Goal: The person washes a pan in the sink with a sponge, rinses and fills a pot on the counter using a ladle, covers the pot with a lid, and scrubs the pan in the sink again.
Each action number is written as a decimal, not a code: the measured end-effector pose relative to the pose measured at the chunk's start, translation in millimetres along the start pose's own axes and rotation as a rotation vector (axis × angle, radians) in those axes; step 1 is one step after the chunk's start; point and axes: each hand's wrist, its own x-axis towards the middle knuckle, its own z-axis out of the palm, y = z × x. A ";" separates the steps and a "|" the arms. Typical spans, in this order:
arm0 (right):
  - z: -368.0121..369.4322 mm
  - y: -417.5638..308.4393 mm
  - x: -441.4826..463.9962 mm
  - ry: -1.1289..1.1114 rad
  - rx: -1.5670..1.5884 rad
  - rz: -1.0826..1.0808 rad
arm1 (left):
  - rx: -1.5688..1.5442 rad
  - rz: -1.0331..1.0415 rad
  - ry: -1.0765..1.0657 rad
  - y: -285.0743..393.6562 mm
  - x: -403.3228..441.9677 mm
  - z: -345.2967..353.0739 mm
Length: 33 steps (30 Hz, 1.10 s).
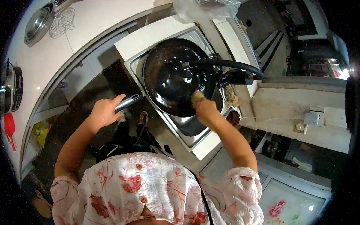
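Note:
A large black wok [165, 78] rests tilted in the steel sink [191, 140], its inside wet and shiny. My left hand [103, 112] is closed around the wok's metal and black handle [127, 103], which juts out past the sink's front edge. My right hand [208, 111] is closed on a beige scrubber [197, 96] at the wok's near right rim. Its exact make is partly hidden by the fingers. A black faucet hose [232, 64] reaches over the wok from the right, its spout above the wok's inside.
Fibrous scrubbing material [231, 97] and a dark red clump [233, 118] lie on the sink's right ledge. A clear plastic bag [206, 9] sits beyond the sink. On the left counter [88, 22] are a steel pan [39, 24], a wire rack [63, 22] and a red utensil [10, 127].

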 end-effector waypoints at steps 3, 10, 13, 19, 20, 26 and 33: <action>-3.8 -30.6 -12.3 -0.065 0.277 -0.133 | 0.006 0.016 0.013 -2.8 -0.4 2.6; -15.6 -50.6 38.4 0.426 0.885 -0.484 | -0.025 0.058 0.034 -1.3 -0.6 2.8; -19.9 -24.9 20.7 0.408 0.693 -0.187 | 0.011 0.001 -0.003 -0.8 -0.7 0.6; 10.1 4.2 10.1 0.363 0.795 -0.083 | -0.027 0.019 0.001 2.0 -1.2 -1.1; 23.5 13.2 20.6 0.394 1.091 0.024 | -0.011 0.011 -0.003 2.4 -0.7 -1.2; 35.6 26.8 52.3 0.579 1.372 0.149 | -0.001 0.013 -0.006 3.5 -1.2 -2.7; 11.9 19.4 33.1 0.169 0.410 0.165 | -0.009 -0.003 -0.006 5.6 -2.9 -2.9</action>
